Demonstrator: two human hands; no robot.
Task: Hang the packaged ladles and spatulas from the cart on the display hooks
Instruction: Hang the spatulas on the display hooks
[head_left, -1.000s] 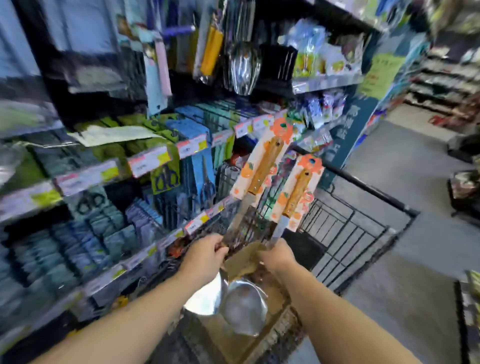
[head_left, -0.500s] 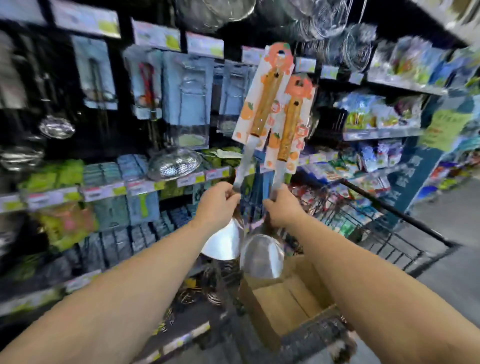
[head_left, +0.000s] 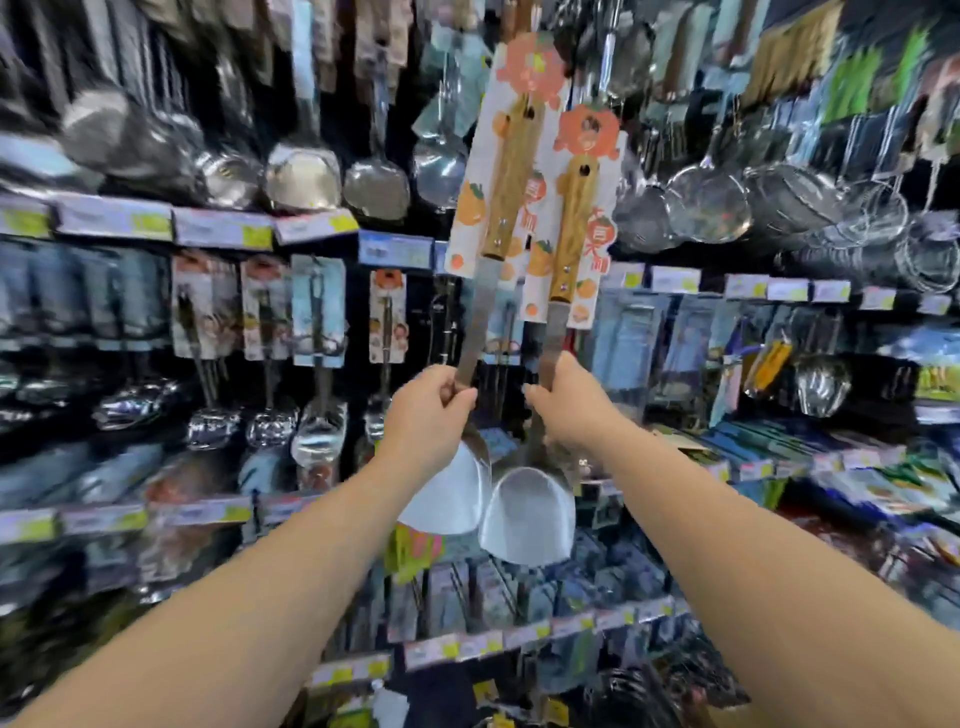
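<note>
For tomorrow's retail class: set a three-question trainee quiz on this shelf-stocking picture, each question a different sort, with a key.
1. True or false: each hand holds one packaged utensil by its metal shaft.
2. Which utensil's card reaches higher? A) left hand's B) right hand's
3. Fill in: the utensils' handles are made of ____.

Key:
1. True: left hand grips the left utensil, right hand the right utensil.
2. A.
3. Wood.

The left hand grips one packaged ladle by its metal shank. The right hand grips another. Both stand upright, side by side, before the display shelves.
</note>
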